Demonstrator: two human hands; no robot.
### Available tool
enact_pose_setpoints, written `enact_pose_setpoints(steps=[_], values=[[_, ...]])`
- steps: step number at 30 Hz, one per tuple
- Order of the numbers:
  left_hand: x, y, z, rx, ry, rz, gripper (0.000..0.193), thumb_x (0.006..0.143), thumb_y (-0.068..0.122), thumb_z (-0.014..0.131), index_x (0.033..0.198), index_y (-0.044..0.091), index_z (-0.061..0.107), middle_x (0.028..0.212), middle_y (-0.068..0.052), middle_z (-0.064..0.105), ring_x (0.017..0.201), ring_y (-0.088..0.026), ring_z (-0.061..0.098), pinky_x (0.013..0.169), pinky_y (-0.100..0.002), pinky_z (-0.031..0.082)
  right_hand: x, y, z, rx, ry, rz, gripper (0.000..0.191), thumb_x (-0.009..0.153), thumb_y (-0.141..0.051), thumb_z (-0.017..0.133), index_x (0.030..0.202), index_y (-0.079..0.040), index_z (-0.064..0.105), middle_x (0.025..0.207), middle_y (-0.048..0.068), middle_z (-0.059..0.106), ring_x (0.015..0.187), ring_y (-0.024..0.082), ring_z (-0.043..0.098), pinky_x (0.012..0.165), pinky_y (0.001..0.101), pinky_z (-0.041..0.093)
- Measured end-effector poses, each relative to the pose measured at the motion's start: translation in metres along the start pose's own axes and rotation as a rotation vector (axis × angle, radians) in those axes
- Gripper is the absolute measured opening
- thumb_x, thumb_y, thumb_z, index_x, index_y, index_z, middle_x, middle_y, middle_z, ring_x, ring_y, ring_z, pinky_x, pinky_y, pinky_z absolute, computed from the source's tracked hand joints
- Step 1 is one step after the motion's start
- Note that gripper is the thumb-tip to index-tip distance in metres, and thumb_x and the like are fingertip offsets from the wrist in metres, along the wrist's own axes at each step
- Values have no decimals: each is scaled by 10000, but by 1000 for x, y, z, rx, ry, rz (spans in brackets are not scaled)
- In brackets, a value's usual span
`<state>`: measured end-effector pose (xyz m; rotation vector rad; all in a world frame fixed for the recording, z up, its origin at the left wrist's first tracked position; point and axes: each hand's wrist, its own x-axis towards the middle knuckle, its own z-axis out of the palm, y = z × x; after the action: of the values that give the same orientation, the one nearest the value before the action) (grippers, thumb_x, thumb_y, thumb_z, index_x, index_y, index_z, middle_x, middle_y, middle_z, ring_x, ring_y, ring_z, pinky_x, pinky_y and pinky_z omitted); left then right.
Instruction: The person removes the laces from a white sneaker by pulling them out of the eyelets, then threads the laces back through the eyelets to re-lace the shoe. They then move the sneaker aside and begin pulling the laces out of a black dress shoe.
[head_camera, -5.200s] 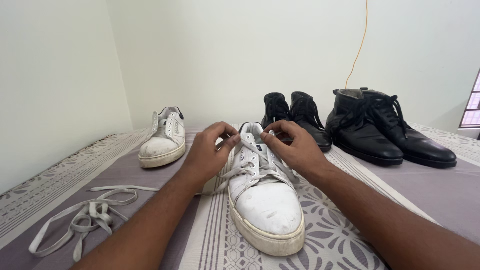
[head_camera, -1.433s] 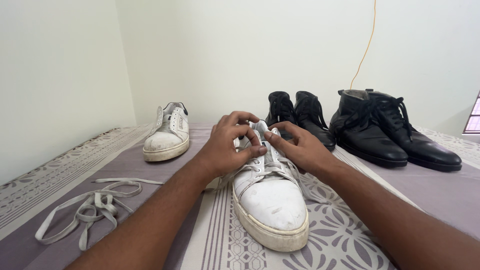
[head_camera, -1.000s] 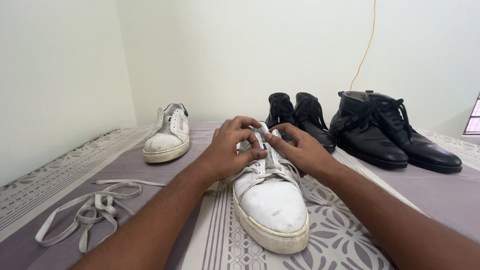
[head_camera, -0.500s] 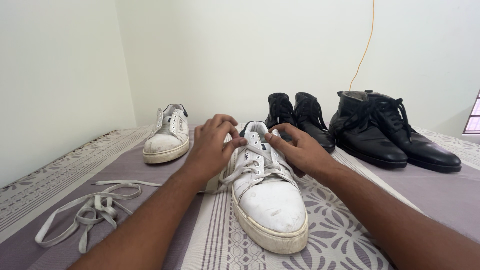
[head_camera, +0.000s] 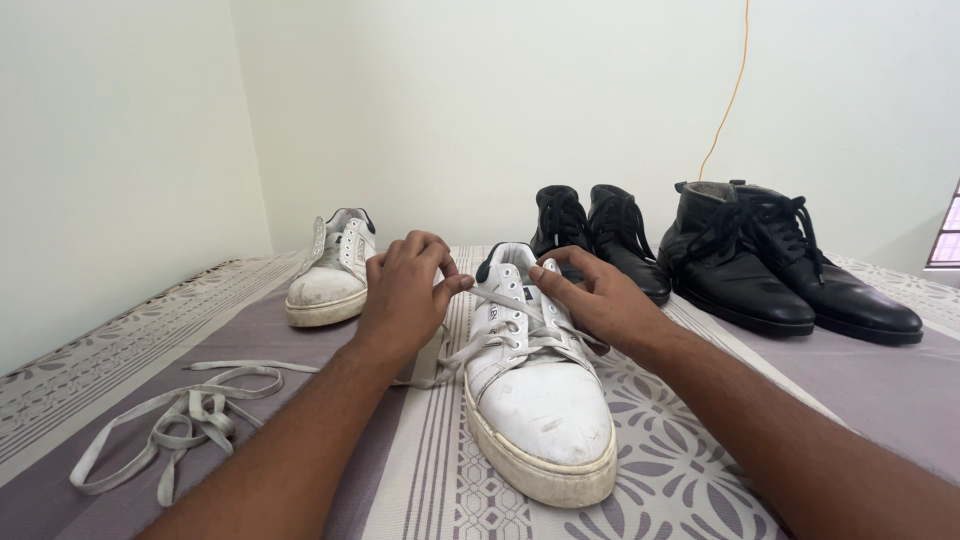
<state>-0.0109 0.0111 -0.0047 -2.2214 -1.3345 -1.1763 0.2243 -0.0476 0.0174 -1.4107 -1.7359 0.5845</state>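
Observation:
A white sneaker (head_camera: 540, 400) stands toe-toward-me in the middle of the patterned cloth (head_camera: 700, 480). Its grey-white lace (head_camera: 500, 335) is threaded through the upper eyelets, with loose ends trailing to the left. My left hand (head_camera: 405, 295) pinches a lace end at the sneaker's left eyelet row. On the other side, my right hand (head_camera: 595, 295) holds the lace by the tongue, fingertips at the top eyelets. Both hands sit at the shoe's opening.
A second white sneaker (head_camera: 332, 280), unlaced, stands at the back left. A loose white lace (head_camera: 180, 425) lies coiled at the front left. Black shoes (head_camera: 600, 240) and taller black boots (head_camera: 780, 260) stand along the back right by the wall.
My hands moved from pressed together over the tongue to slightly apart on either side, drawing the lace out. The sneaker has stayed in place.

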Motion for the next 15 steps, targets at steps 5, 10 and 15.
enact_pose_setpoints(steps=[5, 10, 15], values=[[3, 8, -5, -184, 45, 64, 372, 847, 498, 747, 1016, 168, 714, 1298, -20, 579, 1293, -236, 486, 1093, -508, 299, 1, 2, 0, 12, 2, 24, 771, 888, -672, 547, 1458, -157, 485, 1009, 236, 731, 846, 275, 747, 647, 418, 574], [6, 30, -5, -344, -25, 196, 392, 811, 529, 795, 1051, 221, 752, 1486, -61, 500, 1452, -304, 346, 1162, -579, 204, 4, 10, -1, 38, -12, -63, 742, 882, -627, 527, 1441, -139, 503, 974, 219, 735, 828, 233, 737, 645, 365, 565], [2, 42, -5, -366, -117, 298, 339, 775, 536, 836, 900, 223, 797, 1534, -61, 470, 1481, -317, 320, 1183, -577, 204, 10, 18, 0, 77, 10, -54, 664, 979, -587, 385, 1443, -144, 556, 869, 234, 628, 648, 255, 553, 554, 373, 440]])
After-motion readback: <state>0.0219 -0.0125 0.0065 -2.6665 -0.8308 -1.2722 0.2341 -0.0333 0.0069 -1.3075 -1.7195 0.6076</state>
